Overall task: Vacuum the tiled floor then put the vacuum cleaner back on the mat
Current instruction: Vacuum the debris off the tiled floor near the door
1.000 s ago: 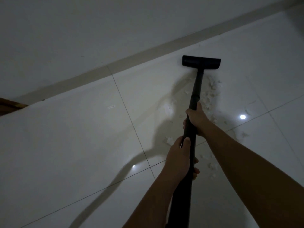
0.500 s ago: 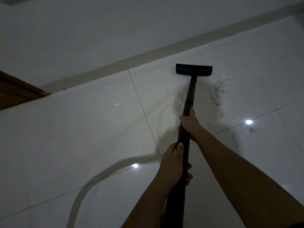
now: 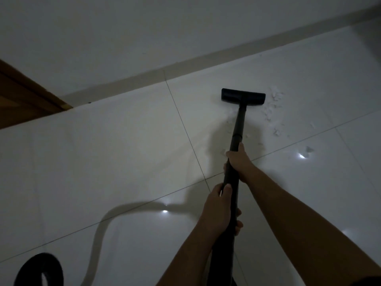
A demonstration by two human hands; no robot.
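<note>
Head view, dim light: a person stands over a glossy pale tiled floor and holds the black tube of a vacuum cleaner in both hands. The right hand is the farther one, its fingers wrapped round the tube just below a thicker collar, with the thumb lying along the top. The left hand grasps the same tube nearer the body, thumb pressed on the upper side and fingertips showing on the tube's right side. The two hands are near each other but apart. The tube runs from the bottom edge of the picture up and slightly right to a wide, flat black floor nozzle. The nozzle sits on the tile near the skirting strip at the foot of a plain pale wall. Just right of the nozzle and the tube lies a loose scatter of small white scraps, with a few more beside the tube on its left and one apart near a bright light spot. A second light spot shines on a tile joint left of the left hand. A long curving shadow crosses the tiles on the left. At the bottom left corner a black rounded loop shows in part; what it is I cannot tell. A brown wooden door frame stands at the left edge.
</note>
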